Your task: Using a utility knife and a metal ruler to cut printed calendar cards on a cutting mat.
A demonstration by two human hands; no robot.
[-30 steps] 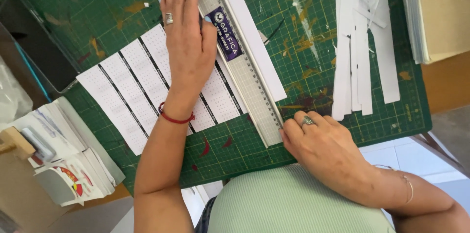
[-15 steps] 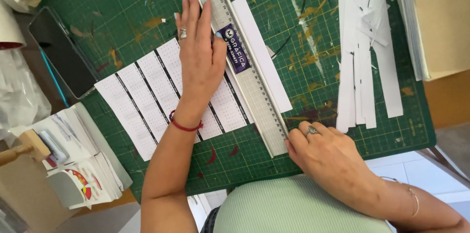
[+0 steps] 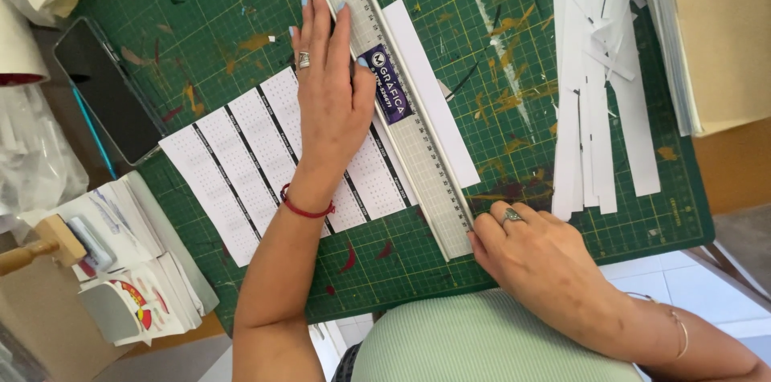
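- A green cutting mat point(image 3: 201, 20) covers most of your desk, stained with dabs of paint and scored with old cuts.
- To your far right, a loose heap of white paper strips point(image 3: 598, 85) lies on the mat, well apart from both hands.
- A dark phone point(image 3: 104, 93) lies flat by the mat's left edge; below it sit stacks of printed cards point(image 3: 136, 269) and a wooden handle point(image 3: 32, 249).
- The printed sheet point(image 3: 241, 165), white with black bands and rows of small dots, lies slanted in the middle of the mat, its right part under the ruler.
- The long metal ruler point(image 3: 409, 121) runs diagonally from the top of the mat down towards you, and a single white strip point(image 3: 434, 93) lies just beside its right edge.
- Your left hand point(image 3: 329, 101) is spread flat with the fingers straight, palm on the sheet and fingertips reaching onto the ruler, pressing both down; it grips nothing.
- Your left forearm crosses the sheet and hides part of it.
- Your right hand point(image 3: 534, 257) is curled closed at the ruler's near end, touching it; whatever it may hold is hidden under the fingers, so I cannot tell.
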